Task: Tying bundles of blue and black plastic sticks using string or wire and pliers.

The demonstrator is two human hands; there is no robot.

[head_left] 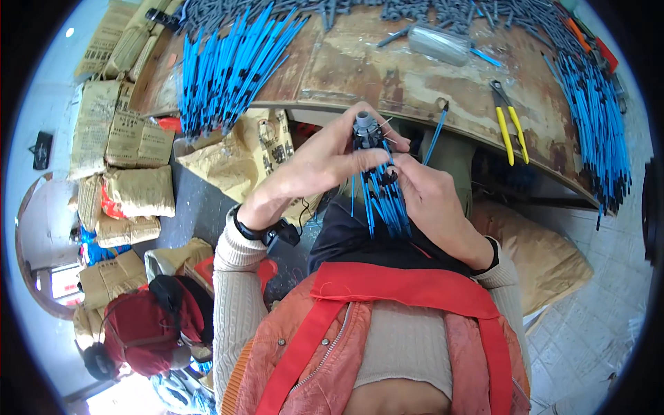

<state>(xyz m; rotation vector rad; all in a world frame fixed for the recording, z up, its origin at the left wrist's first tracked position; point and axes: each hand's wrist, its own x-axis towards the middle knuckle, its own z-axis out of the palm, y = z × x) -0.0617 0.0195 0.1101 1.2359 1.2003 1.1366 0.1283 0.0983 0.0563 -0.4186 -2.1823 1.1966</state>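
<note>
Over my lap, my left hand (321,166) is wrapped round a bundle of thin blue rods (384,211) with black fittings. A grey tubular piece (363,123) sticks up at the bundle's top, and the rods fan out downward. My right hand (432,197) is closed at the bundle's right side, fingertips against a black part near its middle; the fingers hide what they pinch. A thin pale strand (387,124) shows beside the top of the bundle. One single blue rod (436,133) rests at the table's near edge, just beyond my right hand.
The worn wooden table (339,66) holds blue rods (228,69) at left, more rods (596,131) at right and grey plastic parts (415,10) along the back. Yellow-handled pliers (512,131) overhang its edge near a clear plastic roll (439,45). Brown packages (138,131) stack at left.
</note>
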